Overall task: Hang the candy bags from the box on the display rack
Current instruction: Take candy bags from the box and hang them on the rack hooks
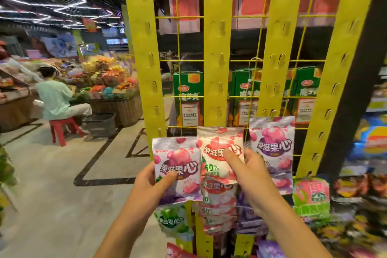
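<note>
With your right hand [249, 176] pinching the red-and-white foil candy bag [217, 144] against the second yellow card hanging strip [217, 48], lift its sealed top squarely onto a free tab, while your left hand [150, 180] grips the purple-and-white foil candy bag [178, 159] just beside it, clear of the strip.

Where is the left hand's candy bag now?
The candy bag is lower centre of the head view, pinched by the left hand, left of the red bag that the right hand holds.
</note>
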